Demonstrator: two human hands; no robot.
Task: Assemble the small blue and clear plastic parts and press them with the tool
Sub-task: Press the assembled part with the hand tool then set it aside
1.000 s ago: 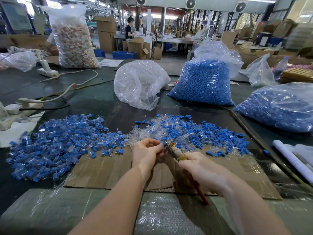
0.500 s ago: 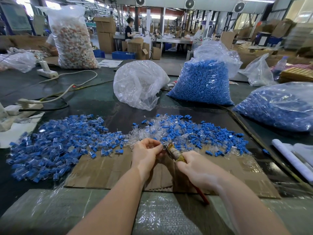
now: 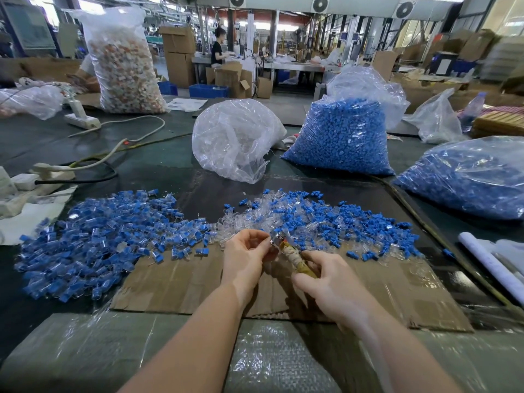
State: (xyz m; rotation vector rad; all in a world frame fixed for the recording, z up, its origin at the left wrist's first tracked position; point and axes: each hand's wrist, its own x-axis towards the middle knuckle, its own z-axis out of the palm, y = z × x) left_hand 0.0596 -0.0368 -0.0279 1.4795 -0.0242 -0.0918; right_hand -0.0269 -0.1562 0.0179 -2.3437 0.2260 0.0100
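Two hands are still meeting at frame centre: the left hand (image 3: 249, 252) pinching a small part, the right hand (image 3: 330, 282) gripping the tool (image 3: 286, 249), whose metal head is now touching it, so pressing seems underway.

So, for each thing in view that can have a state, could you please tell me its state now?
left hand: fingers curled, pinching a small part at the tool's metal tip; the part is too small to tell.
right hand: grips the tool's wrapped handle.
tool: held, tip at the left fingers.
left pile: blue-and-clear pieces, loose on the table.
right pile: blue and clear parts, mixed.
clear bag: crumpled, slumped.
blue bag: full, upright.
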